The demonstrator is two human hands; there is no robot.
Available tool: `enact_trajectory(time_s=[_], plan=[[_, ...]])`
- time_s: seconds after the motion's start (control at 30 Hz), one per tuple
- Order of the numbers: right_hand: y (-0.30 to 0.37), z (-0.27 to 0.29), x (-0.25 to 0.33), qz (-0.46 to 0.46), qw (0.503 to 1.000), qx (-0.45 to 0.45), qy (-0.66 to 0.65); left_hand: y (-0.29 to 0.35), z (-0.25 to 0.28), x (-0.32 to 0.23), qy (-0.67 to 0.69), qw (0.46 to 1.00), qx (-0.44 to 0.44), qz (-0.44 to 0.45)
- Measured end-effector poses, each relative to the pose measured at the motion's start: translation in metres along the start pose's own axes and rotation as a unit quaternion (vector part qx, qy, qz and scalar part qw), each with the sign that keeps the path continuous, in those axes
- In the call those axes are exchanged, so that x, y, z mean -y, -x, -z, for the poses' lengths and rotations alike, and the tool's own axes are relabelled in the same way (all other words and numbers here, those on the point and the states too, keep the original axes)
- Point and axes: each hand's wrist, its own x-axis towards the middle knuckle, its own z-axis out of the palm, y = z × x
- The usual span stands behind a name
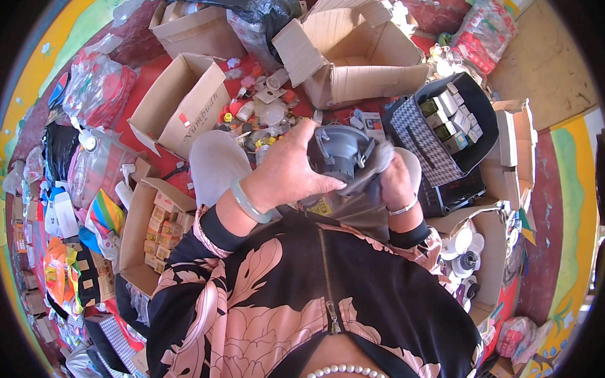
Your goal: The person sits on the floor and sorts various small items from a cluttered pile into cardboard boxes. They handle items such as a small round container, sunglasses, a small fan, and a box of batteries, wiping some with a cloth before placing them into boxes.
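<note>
My left hand [283,168], with a pale bangle at the wrist, grips a dark grey round plastic part [341,149] between thumb and fingers, in front of my lap. The part has a wide ring-like rim and a narrower lower section; its exact kind is unclear. My right hand [397,180] is closed on a grey cloth [375,166] that lies against the part's right side. The cloth is a little smeared by motion. Both hands are between my knees, and some fingertips are hidden behind the part and the cloth.
Small loose plastic pieces [271,110] lie beyond my knees. Two open cardboard boxes [180,116] [378,80] stand behind them. To the right is a houndstooth fabric bin [420,135] with small boxes. A carton [138,261] of small packs stands left; another carton [488,269] holds round parts.
</note>
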Motion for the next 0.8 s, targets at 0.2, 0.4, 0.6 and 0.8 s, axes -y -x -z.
enact_trajectory(time_s=[0.2, 0.4, 0.6, 0.8], plan=[[-0.014, 0.005, 0.01, 0.07, 0.998, -0.01, -0.004, 0.001, 0.005, -0.004, -0.042, 0.999, 0.002, -0.012], [-0.012, -0.038, 0.021, -0.033, 0.995, 0.08, 0.05, 0.004, -0.004, -0.009, -0.014, 0.999, 0.011, -0.029], [-0.015, -0.042, 0.01, 0.091, 0.974, -0.024, 0.206, 0.005, -0.008, -0.005, 0.056, 0.998, 0.02, -0.003], [-0.027, -0.016, 0.04, 0.058, 0.927, 0.191, 0.317, 0.003, 0.001, -0.002, 0.027, 0.997, 0.074, -0.013]])
